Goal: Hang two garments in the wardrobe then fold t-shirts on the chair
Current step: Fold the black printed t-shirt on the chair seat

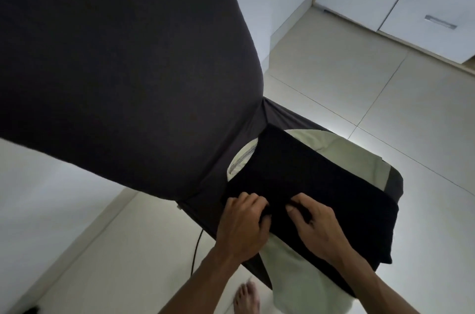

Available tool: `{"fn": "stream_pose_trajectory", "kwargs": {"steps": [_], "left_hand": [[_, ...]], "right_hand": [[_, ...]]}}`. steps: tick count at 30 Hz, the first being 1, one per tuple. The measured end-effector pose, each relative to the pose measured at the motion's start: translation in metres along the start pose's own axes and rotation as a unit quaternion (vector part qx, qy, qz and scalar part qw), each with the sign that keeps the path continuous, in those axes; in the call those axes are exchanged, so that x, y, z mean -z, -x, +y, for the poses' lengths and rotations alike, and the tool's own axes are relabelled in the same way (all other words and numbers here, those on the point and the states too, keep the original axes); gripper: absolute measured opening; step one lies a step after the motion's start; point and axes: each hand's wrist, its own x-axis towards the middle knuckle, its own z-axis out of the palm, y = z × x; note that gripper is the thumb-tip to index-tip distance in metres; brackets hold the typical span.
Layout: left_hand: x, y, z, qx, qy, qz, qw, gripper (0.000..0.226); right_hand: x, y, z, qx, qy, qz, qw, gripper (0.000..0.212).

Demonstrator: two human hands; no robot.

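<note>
Pinching the black t-shirt (321,185), its length running away rightward across the chair (128,56), are left hand (244,223) and right hand (316,226).

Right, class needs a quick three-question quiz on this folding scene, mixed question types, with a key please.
1. True or false: both hands grip the black t-shirt.
2. What lies directly under the black t-shirt? A) a pale green garment B) a towel C) bare floor
3. Fill in: the clothes lie on a ____ with a dark cover.

Key
1. True: the left hand and right hand both pinch its near edge.
2. A
3. chair
</note>
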Motion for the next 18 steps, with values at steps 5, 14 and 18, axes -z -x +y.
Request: {"fn": "stream_pose_trajectory", "kwargs": {"steps": [5, 14, 18], "left_hand": [[0.008, 0.002, -0.018, 0.025, -0.043, -0.041, 0.998, 0.017], [0.063, -0.058, -0.007, 0.217, 0.481, -0.089, 0.845, 0.026], [0.041, -0.084, -0.006, 0.207, 0.301, -0.154, 0.918, 0.026]], "right_hand": [[0.005, 0.0, 0.0, -0.036, -0.039, 0.008, 0.999, 0.016], [0.028, -0.015, 0.003, -0.15, -0.229, 0.084, 0.958, 0.026], [0.036, -0.022, 0.009, -0.237, -0.217, 0.043, 0.946, 0.024]]}}
